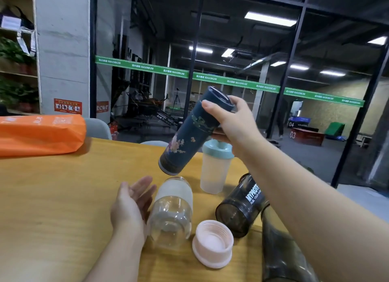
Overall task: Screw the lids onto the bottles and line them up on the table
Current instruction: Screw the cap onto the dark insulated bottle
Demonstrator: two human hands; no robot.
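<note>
My right hand (232, 121) grips a dark blue flowered bottle (189, 134) near its capped top and holds it tilted in the air above the table. My left hand (131, 201) lies open, palm up, beside a clear bottle (171, 212) with a white band that lies on its side without a lid. A pink lid (212, 244) sits upside down in front of it. A frosted bottle with a teal lid (214, 166) stands upright behind. A dark smoky shaker (242, 204) lies on its side to the right. Another dark piece (280, 250) lies under my right forearm.
The wooden table (52, 197) has its right edge close to the dark shaker. An orange bag (40, 132) lies at the table's far left. Grey chair backs (99, 128) stand behind the table, and a glass wall is beyond.
</note>
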